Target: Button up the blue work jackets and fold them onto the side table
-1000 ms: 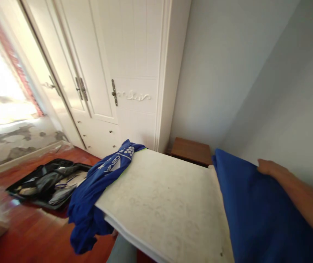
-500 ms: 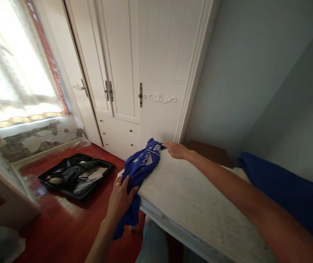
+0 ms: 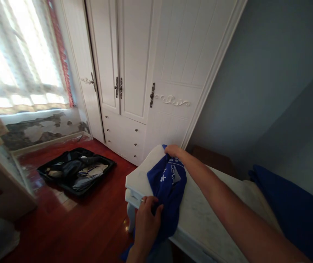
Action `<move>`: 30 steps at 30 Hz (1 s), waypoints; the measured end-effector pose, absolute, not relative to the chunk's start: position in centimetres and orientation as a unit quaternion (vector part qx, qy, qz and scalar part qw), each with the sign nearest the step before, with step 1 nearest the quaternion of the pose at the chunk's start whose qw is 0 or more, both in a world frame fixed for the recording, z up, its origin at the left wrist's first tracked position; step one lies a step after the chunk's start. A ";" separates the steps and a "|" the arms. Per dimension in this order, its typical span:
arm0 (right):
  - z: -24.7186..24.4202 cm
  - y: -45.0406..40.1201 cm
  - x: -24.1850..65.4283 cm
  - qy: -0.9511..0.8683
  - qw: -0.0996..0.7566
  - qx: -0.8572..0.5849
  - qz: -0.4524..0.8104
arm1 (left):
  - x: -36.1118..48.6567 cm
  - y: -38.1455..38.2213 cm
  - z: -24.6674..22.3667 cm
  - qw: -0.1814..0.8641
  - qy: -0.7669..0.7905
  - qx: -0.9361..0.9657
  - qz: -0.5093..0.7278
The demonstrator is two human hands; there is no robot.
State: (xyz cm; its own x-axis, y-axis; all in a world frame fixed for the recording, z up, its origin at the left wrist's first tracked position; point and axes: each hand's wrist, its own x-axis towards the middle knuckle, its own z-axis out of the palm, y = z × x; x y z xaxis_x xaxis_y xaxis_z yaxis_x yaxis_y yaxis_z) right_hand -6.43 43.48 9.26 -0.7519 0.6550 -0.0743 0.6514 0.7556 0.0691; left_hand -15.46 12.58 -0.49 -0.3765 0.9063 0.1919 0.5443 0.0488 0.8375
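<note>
White lettering on the blue sports shirt (image 3: 170, 182) reads "CEVA" beside a pale triangle, while the characters next to it are too small to make out; the shirt lies bunched over the white dressing table (image 3: 202, 215), its lower part hanging past the near edge, partly behind the left forearm. The right hand (image 3: 172, 150) pinches the shirt's far edge, fingertips partly hidden. The left hand (image 3: 148, 215) touches the near side, thumb and fingers narrowly parted, its grip impossible to tell.
</note>
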 end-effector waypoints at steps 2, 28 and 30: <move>11.0 43.0 -3.5 0.934 0.034 0.351 0.052 | -15.3 12.8 -0.3 0.242 0.699 0.492 0.458; 17.9 15.2 25.8 0.904 -0.082 0.411 0.080 | 0.4 2.2 3.5 0.659 0.401 0.412 0.485; 17.2 14.2 26.2 0.926 -0.084 0.358 0.079 | 0.3 1.7 2.4 0.756 0.370 0.281 0.462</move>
State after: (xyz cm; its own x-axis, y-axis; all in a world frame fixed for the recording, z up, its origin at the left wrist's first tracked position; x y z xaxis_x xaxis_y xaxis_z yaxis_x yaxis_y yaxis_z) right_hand 26.23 14.17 17.18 -0.7292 0.6504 0.2126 0.6770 0.7309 0.0862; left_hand 0.33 1.73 2.37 0.3004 0.9057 -0.2991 -0.4899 0.4155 0.7664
